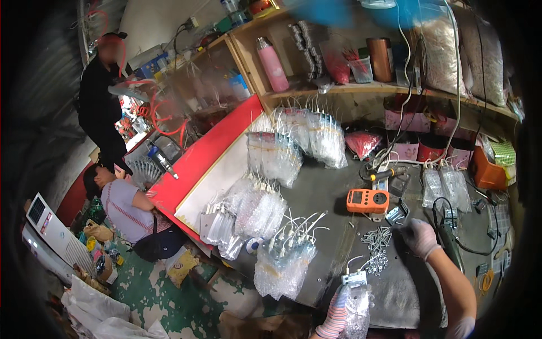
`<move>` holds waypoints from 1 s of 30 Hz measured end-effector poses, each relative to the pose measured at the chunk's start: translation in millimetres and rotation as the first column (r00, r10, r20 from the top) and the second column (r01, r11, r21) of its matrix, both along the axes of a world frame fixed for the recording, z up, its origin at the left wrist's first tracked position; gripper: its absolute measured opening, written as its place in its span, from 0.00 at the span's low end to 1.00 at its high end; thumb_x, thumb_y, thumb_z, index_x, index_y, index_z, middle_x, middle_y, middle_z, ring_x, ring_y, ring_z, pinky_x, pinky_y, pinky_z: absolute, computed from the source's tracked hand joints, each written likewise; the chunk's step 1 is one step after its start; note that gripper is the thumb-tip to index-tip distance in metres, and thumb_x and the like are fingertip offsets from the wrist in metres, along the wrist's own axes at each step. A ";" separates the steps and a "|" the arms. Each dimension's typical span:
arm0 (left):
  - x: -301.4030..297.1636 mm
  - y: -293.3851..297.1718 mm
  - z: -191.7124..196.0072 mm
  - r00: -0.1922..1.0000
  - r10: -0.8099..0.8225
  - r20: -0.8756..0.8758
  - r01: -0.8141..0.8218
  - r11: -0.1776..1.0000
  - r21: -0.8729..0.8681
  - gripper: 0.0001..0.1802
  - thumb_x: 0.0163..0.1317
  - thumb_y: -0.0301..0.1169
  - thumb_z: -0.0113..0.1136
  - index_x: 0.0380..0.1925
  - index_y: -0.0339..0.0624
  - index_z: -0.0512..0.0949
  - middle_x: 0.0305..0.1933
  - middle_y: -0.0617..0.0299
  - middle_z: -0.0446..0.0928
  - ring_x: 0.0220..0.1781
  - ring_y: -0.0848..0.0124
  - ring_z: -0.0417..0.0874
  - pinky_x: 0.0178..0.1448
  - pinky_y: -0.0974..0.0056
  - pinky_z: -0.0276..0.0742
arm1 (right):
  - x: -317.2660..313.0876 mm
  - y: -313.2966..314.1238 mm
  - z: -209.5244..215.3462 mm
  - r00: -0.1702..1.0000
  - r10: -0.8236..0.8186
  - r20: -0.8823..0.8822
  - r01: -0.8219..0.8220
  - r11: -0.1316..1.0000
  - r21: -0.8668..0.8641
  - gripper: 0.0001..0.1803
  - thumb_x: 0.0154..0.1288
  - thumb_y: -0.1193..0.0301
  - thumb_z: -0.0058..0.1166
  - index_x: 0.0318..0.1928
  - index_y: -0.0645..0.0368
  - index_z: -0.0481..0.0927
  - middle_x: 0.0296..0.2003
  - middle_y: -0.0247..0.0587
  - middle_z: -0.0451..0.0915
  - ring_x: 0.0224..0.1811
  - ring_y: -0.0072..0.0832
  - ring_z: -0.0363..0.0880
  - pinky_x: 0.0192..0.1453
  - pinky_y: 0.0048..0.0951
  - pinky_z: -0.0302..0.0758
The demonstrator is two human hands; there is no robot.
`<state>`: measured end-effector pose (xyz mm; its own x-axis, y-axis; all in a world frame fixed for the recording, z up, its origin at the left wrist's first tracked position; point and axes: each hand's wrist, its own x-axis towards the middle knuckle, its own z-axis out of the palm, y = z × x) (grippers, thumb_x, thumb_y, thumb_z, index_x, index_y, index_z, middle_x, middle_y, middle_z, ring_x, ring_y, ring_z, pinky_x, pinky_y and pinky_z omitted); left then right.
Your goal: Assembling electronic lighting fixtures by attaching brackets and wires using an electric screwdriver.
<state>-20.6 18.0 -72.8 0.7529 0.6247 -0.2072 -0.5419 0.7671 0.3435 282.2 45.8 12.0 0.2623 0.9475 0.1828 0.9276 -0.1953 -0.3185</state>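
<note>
My left hand (333,317), in a striped glove, grips a bubble-wrapped part (357,311) at the front edge of the bench. A metal bracket (354,279) and a white wire stick out of its upper end. Above the bench, right of a pile of screws (376,246), is my right hand (420,237), also gloved. Its fingers are curled; what they hold, if anything, cannot be made out. Small metal brackets (397,212) lie just beyond it. To its right rests a dark-handled corded tool (450,248).
Bundles of bubble-wrapped parts (285,271) cover the bench's left side. An orange meter (367,201) and a yellow-black screwdriver (388,173) lie behind the screws. Bins (404,151) line the back under a shelf (361,89). Two people (132,209) are at the left.
</note>
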 end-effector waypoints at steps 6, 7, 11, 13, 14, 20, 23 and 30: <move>23.6 -3.5 123.7 0.972 0.002 -0.236 -0.012 0.999 -0.039 0.14 0.75 0.41 0.43 0.34 0.51 0.75 0.23 0.74 0.70 0.22 0.80 0.72 0.27 0.72 0.72 | -61.4 -56.6 25.1 0.863 0.148 -0.482 -0.007 0.959 0.282 0.06 0.54 0.74 0.59 0.33 0.59 0.81 0.30 0.49 0.79 0.32 0.43 0.80 0.38 0.38 0.76; 26.8 -1.3 132.1 0.871 0.083 -0.483 -0.007 0.988 0.157 0.15 0.75 0.44 0.44 0.35 0.51 0.76 0.23 0.73 0.70 0.22 0.79 0.72 0.27 0.72 0.72 | -71.8 -65.4 31.7 0.884 0.156 -0.441 -0.059 0.972 0.227 0.06 0.54 0.75 0.58 0.34 0.59 0.82 0.31 0.49 0.80 0.33 0.44 0.80 0.39 0.39 0.77; 21.5 -19.4 46.1 0.988 0.078 -0.132 -0.085 0.995 -0.045 0.14 0.76 0.40 0.45 0.53 0.48 0.74 0.28 0.72 0.71 0.26 0.81 0.73 0.29 0.75 0.71 | -102.4 -97.5 52.4 0.778 0.388 -0.494 -0.310 0.921 0.237 0.14 0.53 0.74 0.59 0.42 0.62 0.82 0.40 0.53 0.81 0.39 0.44 0.81 0.46 0.39 0.78; 28.4 -27.2 17.2 0.887 0.140 -0.440 -0.017 0.962 0.273 0.17 0.73 0.32 0.49 0.60 0.44 0.70 0.42 0.62 0.75 0.39 0.74 0.77 0.41 0.69 0.77 | -121.1 -102.5 76.7 0.833 0.416 -0.364 -0.275 0.883 0.380 0.14 0.49 0.79 0.56 0.40 0.59 0.80 0.36 0.51 0.79 0.41 0.49 0.77 0.47 0.45 0.73; 25.9 -33.4 -23.9 0.798 0.345 -0.494 0.088 0.744 0.662 0.19 0.71 0.31 0.51 0.60 0.42 0.69 0.47 0.56 0.75 0.43 0.67 0.77 0.46 0.65 0.77 | -123.1 -101.4 74.6 0.819 0.449 -0.356 -0.270 0.851 0.451 0.13 0.50 0.79 0.55 0.39 0.59 0.80 0.34 0.51 0.79 0.40 0.50 0.77 0.45 0.45 0.73; 21.8 -43.4 -23.8 0.676 0.487 -0.553 0.441 0.333 0.833 0.26 0.69 0.35 0.51 0.64 0.36 0.65 0.58 0.41 0.71 0.57 0.51 0.75 0.57 0.55 0.74 | -125.5 -121.0 77.0 0.903 0.406 -0.140 -0.311 0.842 0.440 0.14 0.50 0.74 0.58 0.40 0.59 0.78 0.33 0.50 0.77 0.38 0.51 0.75 0.42 0.46 0.73; 29.5 -53.3 20.2 0.683 0.330 -0.652 0.246 0.736 0.630 0.27 0.70 0.39 0.49 0.65 0.39 0.65 0.53 0.44 0.76 0.54 0.54 0.78 0.54 0.55 0.76 | -123.9 -125.8 73.3 0.913 0.392 -0.115 -0.322 0.863 0.389 0.12 0.49 0.73 0.58 0.37 0.59 0.76 0.30 0.49 0.75 0.36 0.49 0.74 0.40 0.46 0.72; 35.4 -53.0 43.0 0.647 0.385 -0.658 0.251 0.707 0.661 0.26 0.70 0.40 0.50 0.66 0.45 0.66 0.46 0.46 0.79 0.46 0.56 0.81 0.52 0.54 0.77 | -124.7 -131.2 76.6 0.946 0.295 -0.131 -0.239 0.914 0.329 0.08 0.49 0.75 0.54 0.32 0.57 0.73 0.27 0.49 0.73 0.34 0.49 0.73 0.38 0.47 0.71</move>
